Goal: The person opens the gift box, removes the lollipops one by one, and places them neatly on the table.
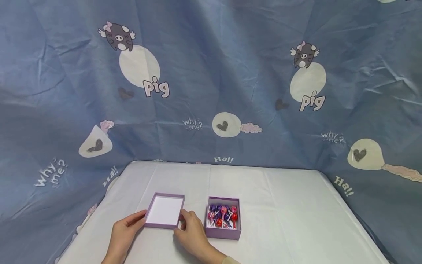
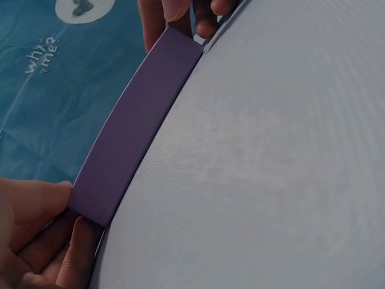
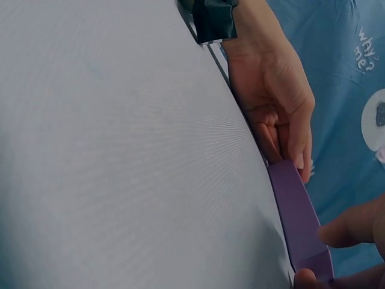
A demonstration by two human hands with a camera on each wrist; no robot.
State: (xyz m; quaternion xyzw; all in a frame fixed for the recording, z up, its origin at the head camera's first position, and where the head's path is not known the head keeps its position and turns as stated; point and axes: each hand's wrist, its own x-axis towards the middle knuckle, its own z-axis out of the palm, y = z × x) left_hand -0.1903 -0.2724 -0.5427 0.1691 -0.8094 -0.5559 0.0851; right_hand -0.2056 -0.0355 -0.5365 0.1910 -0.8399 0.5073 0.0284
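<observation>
A shallow purple box lid (image 1: 163, 226) with a white inside lies hollow side up at the front of the table. My left hand (image 1: 124, 231) grips its left side near the front corner, thumb at the rim and fingers lower down. At the opposite side my right hand (image 1: 192, 234) pinches the lid near the front right corner. Both wrist views show the lid's purple front wall (image 2: 135, 129) between the two hands, low over the white cloth. Just right of my right hand stands a deeper purple box (image 1: 222, 233) holding several wrapped lollipops (image 1: 224, 214).
A white cloth covers the table (image 1: 290, 212). Behind and around it hangs a blue curtain (image 1: 211, 80) with pig and heart prints. The box of lollipops stands close beside my right wrist.
</observation>
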